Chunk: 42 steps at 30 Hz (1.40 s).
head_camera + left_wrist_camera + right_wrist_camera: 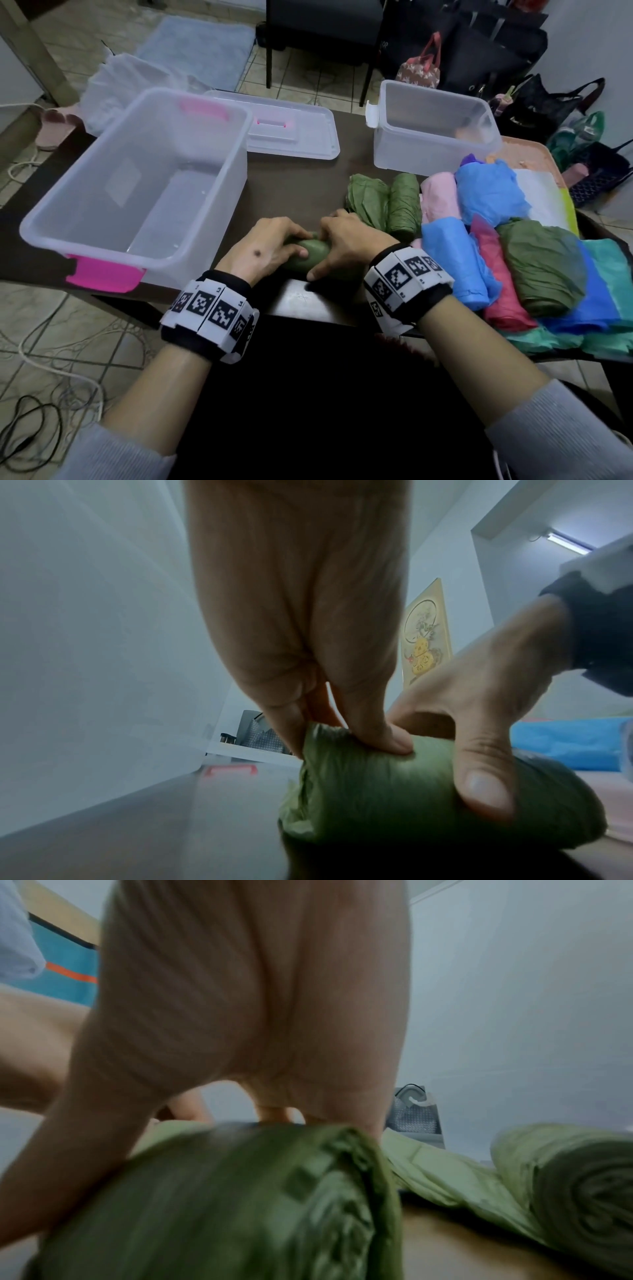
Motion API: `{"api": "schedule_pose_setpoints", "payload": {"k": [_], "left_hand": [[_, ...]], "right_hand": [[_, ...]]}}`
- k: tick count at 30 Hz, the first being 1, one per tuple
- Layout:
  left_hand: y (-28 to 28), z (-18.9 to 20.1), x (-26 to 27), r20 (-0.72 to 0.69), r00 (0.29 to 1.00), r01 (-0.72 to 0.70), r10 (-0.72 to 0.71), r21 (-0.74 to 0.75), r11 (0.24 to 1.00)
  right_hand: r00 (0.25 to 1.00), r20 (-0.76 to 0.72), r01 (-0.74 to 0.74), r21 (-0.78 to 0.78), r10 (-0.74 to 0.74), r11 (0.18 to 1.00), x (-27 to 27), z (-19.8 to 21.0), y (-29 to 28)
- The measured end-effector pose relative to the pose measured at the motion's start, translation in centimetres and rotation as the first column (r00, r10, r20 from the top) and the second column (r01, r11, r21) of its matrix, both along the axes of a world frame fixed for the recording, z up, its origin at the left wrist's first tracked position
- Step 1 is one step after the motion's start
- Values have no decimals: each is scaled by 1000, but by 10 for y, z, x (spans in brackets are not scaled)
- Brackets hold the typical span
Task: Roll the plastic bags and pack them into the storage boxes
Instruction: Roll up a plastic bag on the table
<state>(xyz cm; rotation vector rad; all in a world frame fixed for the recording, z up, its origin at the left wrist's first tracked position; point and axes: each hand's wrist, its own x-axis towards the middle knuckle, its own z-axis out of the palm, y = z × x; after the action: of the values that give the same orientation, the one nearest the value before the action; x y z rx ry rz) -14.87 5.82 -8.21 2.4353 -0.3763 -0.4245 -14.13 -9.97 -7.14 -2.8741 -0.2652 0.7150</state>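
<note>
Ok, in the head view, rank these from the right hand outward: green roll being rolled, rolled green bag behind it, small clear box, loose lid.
1. Green roll: under the right hand, gripped.
2. Rolled green bag: just beyond, slightly right.
3. Small clear box and loose lid: far side of the table; too close to call.

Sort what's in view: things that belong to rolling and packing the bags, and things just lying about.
Job:
green bag roll, gripped by left hand and right hand
rolled bags
pink-latched box
smaller box

Lying about:
lid
handbags
floor cables
</note>
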Motion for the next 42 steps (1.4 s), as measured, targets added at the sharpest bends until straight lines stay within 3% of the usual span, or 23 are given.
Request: {"api": "schedule_pose_setpoints", "payload": {"k": [6,14,27,30,33,36,39,42], "left_hand": [[2,-4,-1,-1,1000,22,-22,-53,998],[5,-9,-5,25,998,60,-57,-111,992],[1,-2,-18,16,998,57,-55,-92,994],[-4,15,-27,144,989,11,16,-187,982],[1,48,-36,368,906,-52,208,-392,918],[25,83,-41,509,740,-157,439,-505,849],[70,97,-42,486,542,-436,685,-534,724],[115,83,-44,358,359,-728,862,-471,498]], "right_hand": [[996,-88,34,79,-27,996,0,-3,3],[992,88,-88,-26,90,996,-17,-16,0],[980,199,-41,88,22,995,-50,-25,-9],[977,194,42,206,-83,978,-48,-18,-9],[949,228,109,411,-218,905,-38,2,-1],[932,240,90,573,-271,814,-26,33,19],[939,211,62,677,-273,734,-13,61,48],[943,227,-5,739,-242,673,-4,80,83]]}}
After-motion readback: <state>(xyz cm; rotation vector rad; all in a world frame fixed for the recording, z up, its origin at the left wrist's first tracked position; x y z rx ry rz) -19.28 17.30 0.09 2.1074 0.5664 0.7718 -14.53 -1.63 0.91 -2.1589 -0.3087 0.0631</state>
